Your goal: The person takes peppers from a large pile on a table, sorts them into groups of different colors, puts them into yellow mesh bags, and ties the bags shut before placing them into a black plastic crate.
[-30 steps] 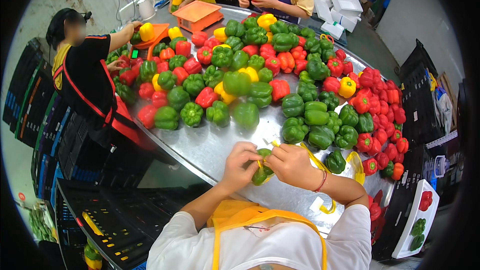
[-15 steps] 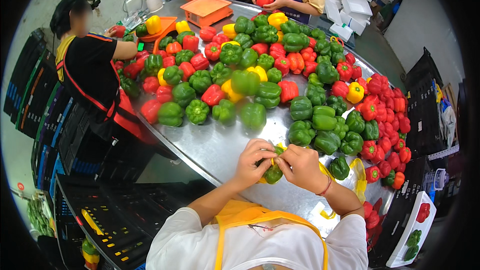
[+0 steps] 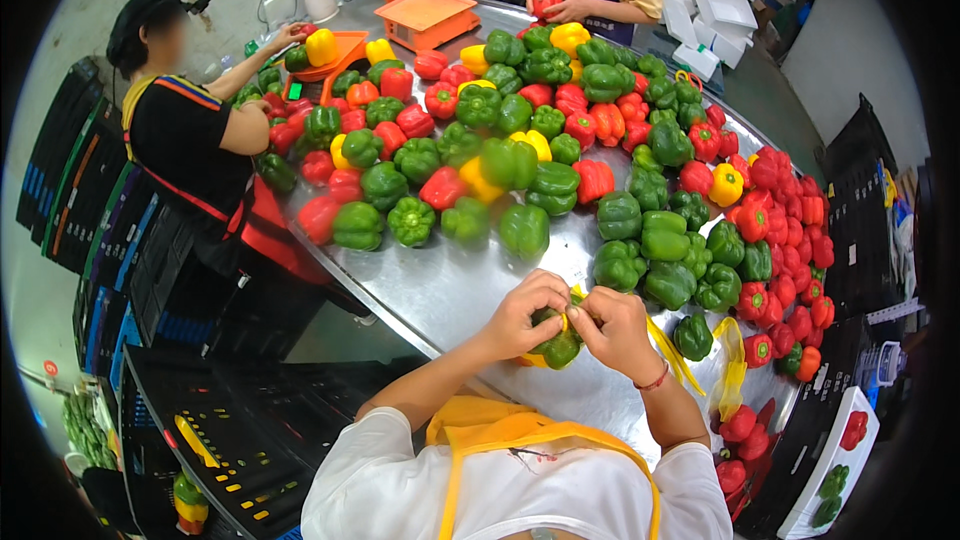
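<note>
Close to the table's near edge, my left hand (image 3: 527,315) is closed around a green bell pepper (image 3: 562,350). Something yellow shows under the pepper, mostly hidden by my fingers. My right hand (image 3: 612,332), a red band at its wrist, pinches a yellow plastic strip (image 3: 577,295) at the top of the pepper. Both sets of fingertips meet there, so the exact grip is partly covered. To the right of my right hand lie more yellow strips (image 3: 735,370) and a single dark green pepper (image 3: 692,337).
Green, red and yellow peppers (image 3: 553,188) cover much of the steel table (image 3: 420,285), with a red heap (image 3: 780,230) at right. An orange scale (image 3: 428,18) stands at the far side. Co-workers stand left (image 3: 190,120) and across. Black crates (image 3: 260,430) flank me.
My hands have shifted slightly right and stay at the pepper, with the right fingers drawn a little up and away. The co-worker at left has stretched an arm toward the orange tray.
</note>
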`<state>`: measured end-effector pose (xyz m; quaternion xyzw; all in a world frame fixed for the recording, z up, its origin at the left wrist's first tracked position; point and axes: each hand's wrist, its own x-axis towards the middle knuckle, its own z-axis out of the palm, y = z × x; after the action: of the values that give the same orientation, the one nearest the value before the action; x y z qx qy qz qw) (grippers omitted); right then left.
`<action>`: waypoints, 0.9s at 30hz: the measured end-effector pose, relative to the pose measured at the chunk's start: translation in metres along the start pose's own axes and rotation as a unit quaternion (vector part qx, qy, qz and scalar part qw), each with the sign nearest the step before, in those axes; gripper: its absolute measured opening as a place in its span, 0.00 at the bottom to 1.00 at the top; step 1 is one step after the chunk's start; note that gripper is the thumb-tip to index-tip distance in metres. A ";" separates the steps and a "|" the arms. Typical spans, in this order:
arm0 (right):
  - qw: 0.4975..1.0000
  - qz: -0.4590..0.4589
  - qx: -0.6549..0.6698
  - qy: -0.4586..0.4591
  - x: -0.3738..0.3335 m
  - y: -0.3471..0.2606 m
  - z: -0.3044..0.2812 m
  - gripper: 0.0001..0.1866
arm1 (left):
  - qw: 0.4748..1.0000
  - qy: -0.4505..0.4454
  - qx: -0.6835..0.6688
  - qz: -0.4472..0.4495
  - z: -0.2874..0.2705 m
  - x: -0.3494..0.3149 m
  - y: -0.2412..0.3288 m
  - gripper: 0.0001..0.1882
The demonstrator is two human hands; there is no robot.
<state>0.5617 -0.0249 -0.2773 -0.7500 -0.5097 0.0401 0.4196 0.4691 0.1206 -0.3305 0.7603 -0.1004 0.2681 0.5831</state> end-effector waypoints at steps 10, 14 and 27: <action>0.992 -0.026 -0.048 0.113 -0.008 0.000 0.015 0.05 | 0.995 0.059 -0.003 -0.079 0.006 -0.001 0.002 0.08; 0.992 -0.042 -0.042 0.109 -0.007 0.002 0.010 0.04 | 0.992 0.062 0.006 -0.106 0.005 0.000 0.007 0.08; 0.985 -0.011 0.013 0.174 0.008 0.032 0.017 0.05 | 0.980 0.133 0.016 -0.150 0.019 0.014 -0.016 0.07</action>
<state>0.5806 -0.0128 -0.3062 -0.7341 -0.4369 -0.0888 0.5122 0.4935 0.1096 -0.3396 0.7333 0.0974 0.2784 0.6126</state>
